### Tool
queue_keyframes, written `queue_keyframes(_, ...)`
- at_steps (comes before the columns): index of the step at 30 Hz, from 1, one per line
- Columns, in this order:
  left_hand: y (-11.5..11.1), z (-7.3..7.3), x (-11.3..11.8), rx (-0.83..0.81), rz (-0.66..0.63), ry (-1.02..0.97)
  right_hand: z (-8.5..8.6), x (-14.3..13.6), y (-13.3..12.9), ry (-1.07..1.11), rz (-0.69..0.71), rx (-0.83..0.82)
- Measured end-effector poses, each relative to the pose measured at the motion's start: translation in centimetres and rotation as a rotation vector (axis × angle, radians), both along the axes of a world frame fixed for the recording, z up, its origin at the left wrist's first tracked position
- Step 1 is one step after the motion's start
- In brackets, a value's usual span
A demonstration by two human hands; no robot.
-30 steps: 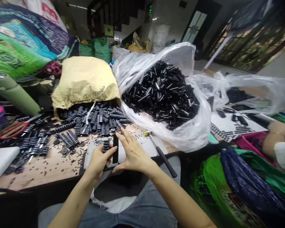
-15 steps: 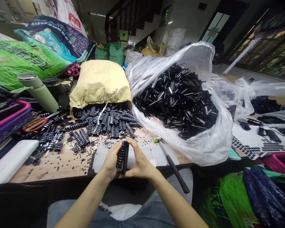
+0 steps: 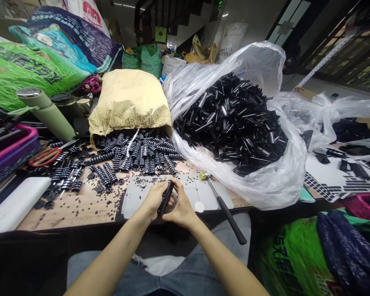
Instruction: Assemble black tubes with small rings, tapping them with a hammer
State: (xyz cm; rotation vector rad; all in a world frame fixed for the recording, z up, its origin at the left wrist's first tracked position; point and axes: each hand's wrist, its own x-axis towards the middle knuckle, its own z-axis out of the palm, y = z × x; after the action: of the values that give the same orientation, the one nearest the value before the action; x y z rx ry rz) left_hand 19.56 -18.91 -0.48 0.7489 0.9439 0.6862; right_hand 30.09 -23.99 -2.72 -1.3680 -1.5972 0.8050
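Both hands meet around a small black piece above the front edge of the table. My left hand grips it from the left, and my right hand holds its right side, thumb and fingers at its two ends. The piece is tilted, its top leaning right. Behind the hands lies a pile of black-and-white patterned rollers spilling from a yellow sack. A hammer with a black handle rests at the right, its grip past the table edge. Small dark rings are scattered on the grey sheet.
A clear plastic bag full of black parts stands at the right. Red scissors, a white box, a green bottle and a pink basket are at the left. A green bag sits lower right.
The black piece has turned and tilted to the right, so its patterned face no longer shows. Both hands have moved slightly with it, and the camera view has shifted a little.
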Motion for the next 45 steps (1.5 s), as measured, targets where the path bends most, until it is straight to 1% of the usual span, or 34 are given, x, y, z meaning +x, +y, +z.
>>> queue_keyframes(2, -0.2, -0.4, 0.0, 0.080, -0.023, 0.069, -0.5, -0.1, -0.3, -0.015, -0.047, -0.004)
queue_keyframes(3, -0.4, -0.7, 0.0, 0.173, -0.026, 0.131, -0.7, -0.1, -0.4, -0.039, -0.079, 0.007)
queue_keyframes(4, -0.7, -1.0, -0.1, 0.308, -0.025, 0.215, -1.0, -0.1, -0.5, -0.076, -0.118, 0.028)
queue_keyframes(6, -1.5, -1.7, -0.1, 0.664, -0.024, 0.424, -1.5, -0.1, -0.5, -0.184, -0.209, 0.079)
queue_keyframes(8, -2.1, -2.6, -0.1, 0.993, -0.060, 0.630, -1.7, 0.2, -0.6, -0.304, -0.273, 0.090)
queue_keyframes(10, -2.3, -3.4, -0.2, 1.200, -0.146, 0.777, -1.5, 0.9, -0.8, -0.415, -0.268, 0.064)
queue_keyframes(12, -2.0, -4.0, -0.6, 1.346, -0.250, 0.855, -0.9, 2.5, -1.4, -0.554, -0.272, 0.039)
queue_keyframes(14, -1.4, -4.2, -1.2, 1.476, -0.324, 0.893, -0.1, 5.1, -2.5, -0.748, -0.394, -0.002)
queue_keyframes(16, -1.0, -4.3, -1.8, 1.577, -0.359, 0.927, 0.5, 8.0, -3.7, -0.965, -0.645, -0.110)
queue_keyframes(17, -0.9, -4.3, -2.0, 1.608, -0.370, 0.951, 0.6, 9.4, -4.3, -1.065, -0.698, -0.175)
queue_keyframes(19, -0.8, -4.4, -2.1, 1.613, -0.360, 1.002, 0.5, 11.4, -5.1, -1.183, -0.705, -0.253)
queue_keyframes(21, -0.9, -4.7, -1.8, 1.538, -0.302, 1.056, 0.4, 12.3, -5.6, -1.162, -0.664, -0.295)
queue_keyframes(22, -1.0, -4.8, -1.6, 1.481, -0.261, 1.083, 0.4, 12.3, -5.6, -1.095, -0.649, -0.315)
queue_keyframes(24, -1.3, -4.9, -1.0, 1.372, -0.191, 1.137, 0.7, 11.6, -5.5, -0.878, -0.602, -0.351)
queue_keyframes(27, -1.7, -4.7, -0.3, 1.272, -0.145, 1.210, 1.2, 9.4, -4.6, -0.528, -0.471, -0.347)
queue_keyframes(30, -1.6, -4.6, -0.3, 1.263, -0.147, 1.232, 1.4, 6.6, -3.1, -0.285, -0.363, -0.310)
queue_keyframes(33, -1.3, -4.6, -0.8, 1.362, -0.212, 1.165, 2.0, 4.8, -2.0, -0.177, -0.322, -0.281)
queue_keyframes(36, -1.2, -4.6, -1.3, 1.511, -0.299, 1.110, 3.7, 4.6, -2.7, -0.245, -0.352, -0.262)
queue_keyframes(38, -1.3, -4.3, -1.6, 1.570, -0.339, 1.147, 4.7, 5.0, -4.2, -0.311, -0.378, -0.230)
queue_keyframes(39, -1.3, -4.1, -1.7, 1.581, -0.356, 1.177, 4.9, 5.3, -5.1, -0.337, -0.388, -0.210)
queue_keyframes(41, -1.4, -3.8, -1.7, 1.579, -0.382, 1.227, 4.6, 5.7, -6.6, -0.413, -0.383, -0.213)
queue_keyframes(44, -1.7, -3.7, -1.5, 1.565, -0.415, 1.263, 3.3, 6.0, -7.8, -0.597, -0.329, -0.327)
queue_keyframes(45, -2.0, -3.7, -1.3, 1.562, -0.414, 1.270, 3.2, 6.0, -7.9, -0.636, -0.308, -0.356)
